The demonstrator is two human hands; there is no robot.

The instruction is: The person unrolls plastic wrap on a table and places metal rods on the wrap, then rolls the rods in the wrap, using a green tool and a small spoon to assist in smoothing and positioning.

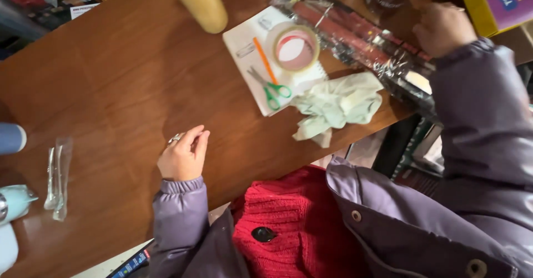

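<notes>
My left hand [183,157] rests on the brown wooden table [122,83] near its front edge, fingers loosely curled, a ring on one finger, holding nothing. My right hand [442,28] reaches to the far right, fingers closed at the end of a long clear plastic package [361,39] with dark red contents. Whether it grips the package is hard to tell. Between my hands lie a roll of clear tape [295,47], green-handled scissors [270,89] and an orange pen [264,59] on a white sheet [247,39]. A crumpled pale green cloth [336,106] lies at the table's edge.
A tan cylinder [198,1] stands at the back. A clear plastic wrapper [57,178] lies at the left, next to pale blue and white objects [12,200]. A yellow and purple box [494,0] sits at the top right. Boxes crowd the top left corner.
</notes>
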